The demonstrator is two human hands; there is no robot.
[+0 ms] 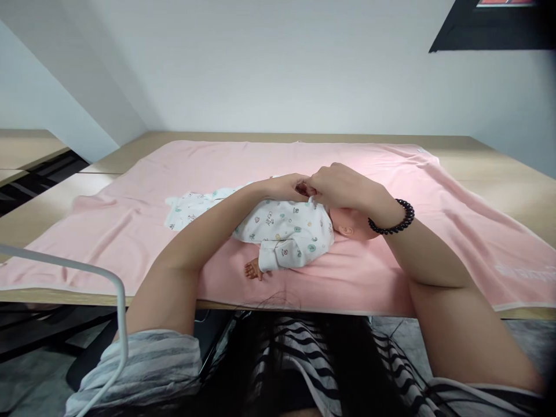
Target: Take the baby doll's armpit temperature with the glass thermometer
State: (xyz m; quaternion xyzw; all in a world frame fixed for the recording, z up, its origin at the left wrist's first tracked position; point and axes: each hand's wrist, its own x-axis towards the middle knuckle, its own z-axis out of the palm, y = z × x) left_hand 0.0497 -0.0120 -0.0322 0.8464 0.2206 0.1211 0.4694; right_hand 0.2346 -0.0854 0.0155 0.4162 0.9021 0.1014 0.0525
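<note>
A baby doll [343,223] lies on its back on a pink blanket, its head to the right. It wears a white printed baby romper [271,220] with long sleeves and legs. My left hand [286,186] reaches over the doll's chest, fingers bent around the romper's front near the neck. From the right, my right hand [341,184] meets it there, with fingertips pinched at the neckline. The two hands' fingertips touch or nearly touch, and the exact bit of cloth between them is mostly hidden. My right forearm and hand cover much of the doll's head.
The pink blanket [143,214] is spread with folds over a wooden table [478,162]. Behind it rises a white wall [278,75], with a dark window frame [490,29] at upper right. A white metal tube [119,295] curves in at lower left.
</note>
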